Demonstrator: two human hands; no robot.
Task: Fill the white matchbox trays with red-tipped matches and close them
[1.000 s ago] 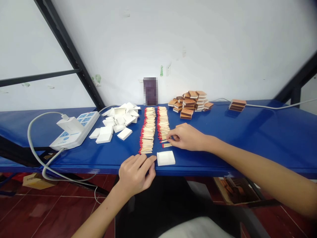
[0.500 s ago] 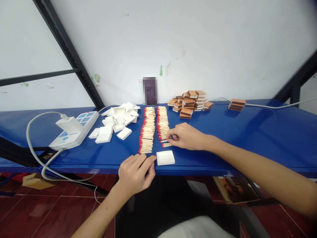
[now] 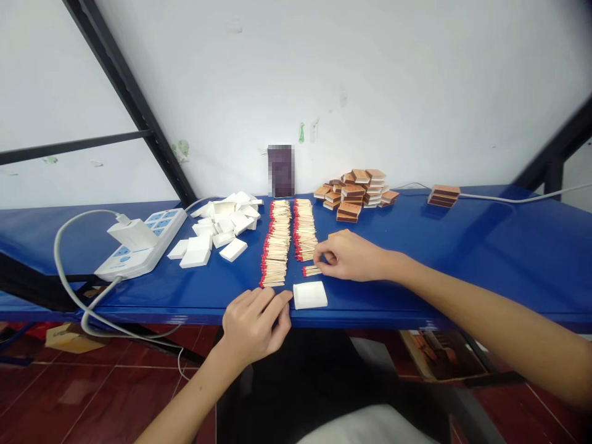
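Two long rows of red-tipped matches, a left row (image 3: 278, 240) and a right row (image 3: 304, 229), lie on the blue table. Just below the right row is a small group of matches (image 3: 311, 271); the thumb and fingertips of my right hand (image 3: 349, 255) are closed on their plain ends. One white tray (image 3: 310, 295) lies at the front edge. My left hand (image 3: 256, 324) rests at the edge with fingers curled, its index fingertip beside the tray's left end. Whether anything is under the left fingers is hidden.
White trays (image 3: 234, 250) are heaped at the left, near a power strip (image 3: 143, 246) with a cable. Brown matchboxes (image 3: 350, 209) are piled behind my right hand, and a short stack (image 3: 444, 195) stands farther right. A dark blurred object (image 3: 282, 171) leans on the wall.
My right hand has drawn slightly toward me from the right row, and the small group of matches now lies closer together at its fingertips. My left hand has stayed in place.
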